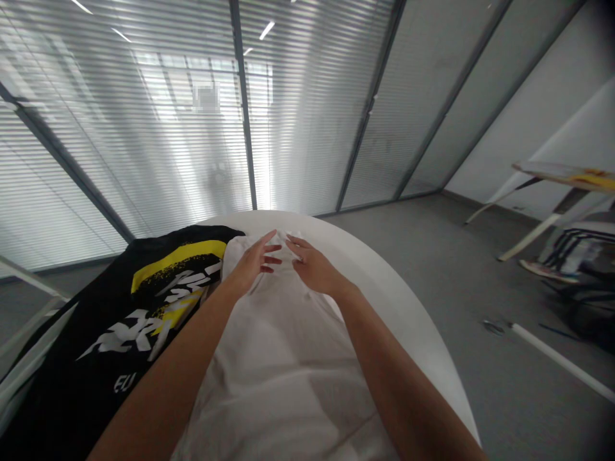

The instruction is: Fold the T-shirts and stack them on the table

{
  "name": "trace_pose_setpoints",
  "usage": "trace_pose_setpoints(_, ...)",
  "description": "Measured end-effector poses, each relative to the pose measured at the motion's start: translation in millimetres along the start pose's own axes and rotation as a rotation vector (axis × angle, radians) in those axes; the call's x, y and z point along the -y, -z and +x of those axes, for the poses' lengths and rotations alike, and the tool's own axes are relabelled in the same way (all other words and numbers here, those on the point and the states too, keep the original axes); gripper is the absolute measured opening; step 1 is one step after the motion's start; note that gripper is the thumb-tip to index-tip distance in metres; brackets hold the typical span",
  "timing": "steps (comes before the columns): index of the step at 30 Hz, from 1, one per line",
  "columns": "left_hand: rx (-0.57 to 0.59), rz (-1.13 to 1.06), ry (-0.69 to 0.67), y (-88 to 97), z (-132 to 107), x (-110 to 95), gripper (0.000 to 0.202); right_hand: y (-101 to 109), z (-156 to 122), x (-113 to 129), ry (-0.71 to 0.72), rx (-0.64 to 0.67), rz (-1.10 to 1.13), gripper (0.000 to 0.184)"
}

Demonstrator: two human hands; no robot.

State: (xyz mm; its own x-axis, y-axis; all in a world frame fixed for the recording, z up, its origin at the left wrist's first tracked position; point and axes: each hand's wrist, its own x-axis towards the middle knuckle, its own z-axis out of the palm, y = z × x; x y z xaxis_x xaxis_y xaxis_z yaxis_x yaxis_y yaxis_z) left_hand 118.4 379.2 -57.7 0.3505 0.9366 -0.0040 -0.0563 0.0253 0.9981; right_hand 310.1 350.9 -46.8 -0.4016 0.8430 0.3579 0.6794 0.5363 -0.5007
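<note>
A white garment (pixel 283 358) lies spread along a white table (pixel 403 307), reaching from near me to the far rounded end. My left hand (pixel 254 259) rests flat on its far end with fingers stretched out and apart. My right hand (pixel 310 262) lies beside it, also flat and open, fingertips nearly meeting those of the left. Neither hand grips the cloth. A black shirt (pixel 110 320) with yellow and white print lies to the left, partly under the white garment's edge.
Glass walls with slatted blinds (pixel 192 128) stand behind the table. Grey floor spreads to the right, with a white pole (pixel 557 358) lying on it. A tilted table (pixel 562 176) and a seated person's legs and shoe (pixel 548 269) are at far right.
</note>
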Motion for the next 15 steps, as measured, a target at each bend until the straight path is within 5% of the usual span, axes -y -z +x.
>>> trace_pose_setpoints(9,-0.138,0.091,0.002,5.7,-1,3,0.05,-20,-3,29,0.08,0.15,0.016,0.055)
trace_pose_setpoints(15,-0.235,0.093,0.05,8.0,0,-2,0.041,4,-11,48,-0.308,0.327,-0.18,0.041)
